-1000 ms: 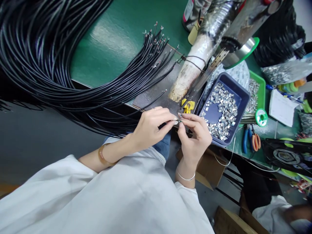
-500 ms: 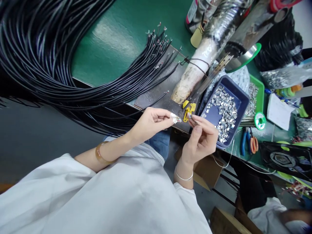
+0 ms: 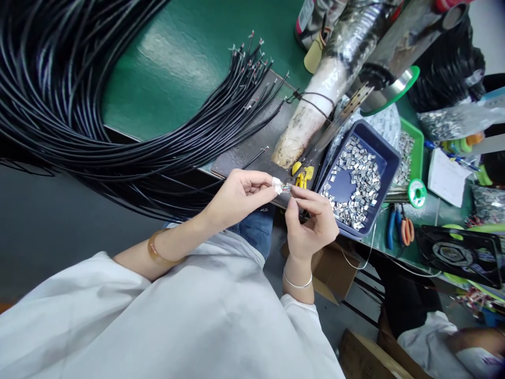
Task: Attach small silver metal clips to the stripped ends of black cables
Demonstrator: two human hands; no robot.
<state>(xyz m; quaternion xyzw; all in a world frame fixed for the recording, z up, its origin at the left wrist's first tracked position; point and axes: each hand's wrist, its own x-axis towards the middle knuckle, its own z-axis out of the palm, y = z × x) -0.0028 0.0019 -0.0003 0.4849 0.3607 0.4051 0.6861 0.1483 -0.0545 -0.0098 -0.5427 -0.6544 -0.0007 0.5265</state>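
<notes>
My left hand [image 3: 239, 197] is closed in a pinch on the end of a cable, whose thin coloured wires [image 3: 284, 188] stick out past the fingertips. White tape covers a fingertip of that hand. My right hand [image 3: 311, 221] meets it from the right, thumb and forefinger closed on a small silvery metal connector [image 3: 289, 186] at the wire ends. Its exact shape is too small to make out. Just behind the fingers lies a yellow-handled tool [image 3: 303, 176]. Black cables [image 3: 189, 134] with stripped ends fan across the table to the left.
A blue tray [image 3: 389, 152] of small metal shells stands right of my hands, a green tray [image 3: 418, 145] behind it. A tape-wrapped tube [image 3: 303, 113] slants across the table. Farther right are pliers [image 3: 406, 231], a solder spool [image 3: 417, 193] and a black fan [image 3: 460, 255]. Another person's sleeve [image 3: 430, 342] shows lower right.
My right hand has moved left with the metal connector, closing the gap to the wires in my left hand. The view has shifted slightly.
</notes>
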